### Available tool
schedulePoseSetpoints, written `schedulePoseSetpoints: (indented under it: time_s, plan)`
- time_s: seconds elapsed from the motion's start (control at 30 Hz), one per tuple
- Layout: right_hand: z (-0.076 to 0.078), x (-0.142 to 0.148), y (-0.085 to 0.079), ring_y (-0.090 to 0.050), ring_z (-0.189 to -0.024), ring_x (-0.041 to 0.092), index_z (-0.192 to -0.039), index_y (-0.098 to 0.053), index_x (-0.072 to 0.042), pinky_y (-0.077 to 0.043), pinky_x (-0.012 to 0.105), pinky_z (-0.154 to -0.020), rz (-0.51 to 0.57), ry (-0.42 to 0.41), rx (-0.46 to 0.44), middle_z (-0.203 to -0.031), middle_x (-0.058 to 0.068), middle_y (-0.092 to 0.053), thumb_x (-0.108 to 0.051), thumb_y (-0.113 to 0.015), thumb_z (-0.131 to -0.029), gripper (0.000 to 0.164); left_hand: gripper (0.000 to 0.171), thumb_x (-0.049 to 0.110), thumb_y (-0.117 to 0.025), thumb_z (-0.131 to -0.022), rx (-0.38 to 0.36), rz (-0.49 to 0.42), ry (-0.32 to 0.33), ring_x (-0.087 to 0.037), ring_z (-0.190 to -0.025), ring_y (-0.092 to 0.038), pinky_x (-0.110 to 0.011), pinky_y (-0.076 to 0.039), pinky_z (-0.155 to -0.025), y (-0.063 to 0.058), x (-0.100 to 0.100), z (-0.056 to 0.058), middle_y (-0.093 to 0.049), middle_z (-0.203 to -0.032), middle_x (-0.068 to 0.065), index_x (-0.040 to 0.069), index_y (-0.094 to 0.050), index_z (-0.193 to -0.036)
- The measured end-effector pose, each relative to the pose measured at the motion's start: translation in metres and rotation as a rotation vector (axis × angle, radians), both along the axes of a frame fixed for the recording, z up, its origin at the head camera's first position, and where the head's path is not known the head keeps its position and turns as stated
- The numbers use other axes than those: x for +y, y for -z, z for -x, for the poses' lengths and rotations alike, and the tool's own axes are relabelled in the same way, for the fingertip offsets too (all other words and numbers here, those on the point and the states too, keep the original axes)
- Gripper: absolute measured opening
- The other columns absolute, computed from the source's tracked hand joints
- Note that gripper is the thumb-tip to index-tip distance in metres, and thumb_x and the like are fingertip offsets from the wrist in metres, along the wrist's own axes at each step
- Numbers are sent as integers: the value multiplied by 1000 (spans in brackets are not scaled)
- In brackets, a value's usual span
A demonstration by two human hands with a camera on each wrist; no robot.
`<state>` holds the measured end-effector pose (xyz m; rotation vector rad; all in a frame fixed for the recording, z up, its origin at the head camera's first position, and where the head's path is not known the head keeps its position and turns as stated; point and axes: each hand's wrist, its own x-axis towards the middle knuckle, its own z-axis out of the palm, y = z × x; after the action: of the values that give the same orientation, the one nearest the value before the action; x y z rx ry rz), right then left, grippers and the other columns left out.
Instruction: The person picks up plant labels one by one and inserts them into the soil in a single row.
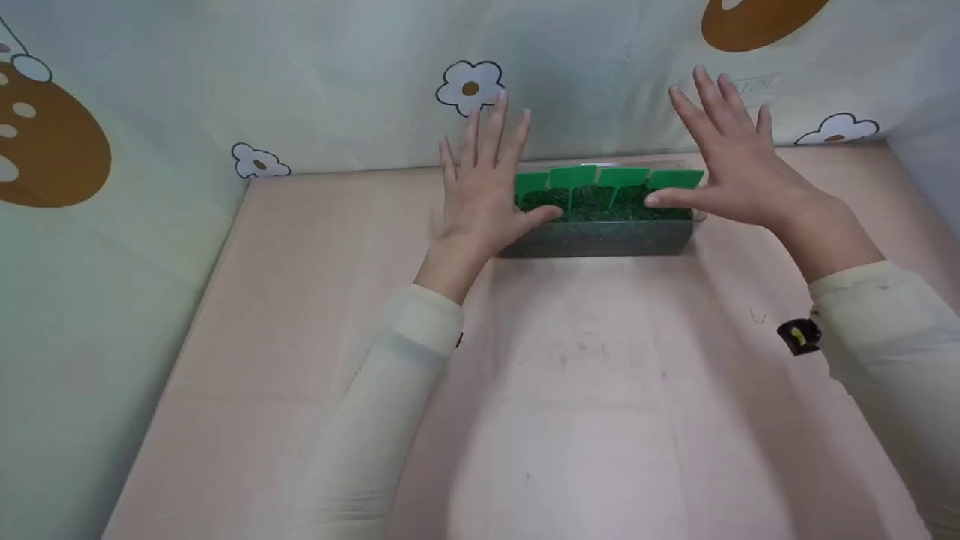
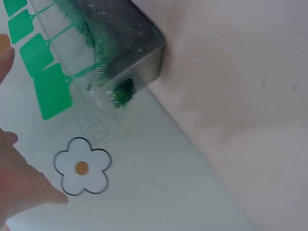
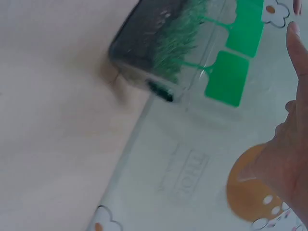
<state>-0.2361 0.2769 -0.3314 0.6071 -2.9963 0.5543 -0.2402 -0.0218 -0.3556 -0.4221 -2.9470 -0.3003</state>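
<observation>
A clear plastic box (image 1: pixel 600 238) stands at the far side of the table, by the wall. Inside it is green, grass-like material (image 1: pixel 592 206), and a row of flat green tags on thin stems (image 1: pixel 574 177) stands up along the back. My left hand (image 1: pixel 480 196), fingers spread, hides the box's left end in the head view. My right hand (image 1: pixel 742 169) is spread wide by the right end, its thumb over that corner. Neither hand holds anything; I cannot tell whether either touches the box. The wrist views show the box's ends and parts of both hands.
Behind the pinkish table (image 1: pixel 300 337) is a pale wall covering with flowers (image 1: pixel 470 88) and brown spotted shapes (image 1: pixel 52 142). A small black piece with a yellow mark (image 1: pixel 799 336) is at the right sleeve. Small dark specks dot the tabletop.
</observation>
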Motion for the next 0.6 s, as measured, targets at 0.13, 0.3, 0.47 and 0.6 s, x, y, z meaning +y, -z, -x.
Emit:
schedulePoseSetpoints:
  time_s: [0.13,0.3,0.47,0.6]
  plan:
    - [0,-17,0,23,-153,37,-161,3,-26,16,77,-109,-95,-7,15,-167,7,21,-77,-63,-78,118,121,94,-47,-71,7,143,-11,-30,-155,18,-67,4,-120,-4,18,2,26,-166,2,37,15,-158]
    - [0,-31,6,27,-150,42,-161,7,-27,15,81,-105,-128,-4,-31,-166,9,26,-83,-59,-76,122,124,101,-37,-64,-40,234,-33,-35,-154,21,-72,4,-117,-3,31,3,30,-164,2,39,21,-155]
    - [-1,-37,11,27,-150,41,-160,10,-29,15,82,-104,-145,4,-51,-165,7,27,-85,-57,-75,122,123,101,-38,-65,-78,230,-33,-37,-153,23,-74,6,-115,-1,36,2,30,-164,3,40,19,-156]
    - [-3,-38,14,27,-150,41,-160,11,-29,15,82,-104,-147,-2,-48,-165,7,27,-85,-56,-75,121,123,100,-39,-66,-90,229,-33,-37,-153,24,-75,6,-114,2,37,1,31,-164,3,40,20,-155]
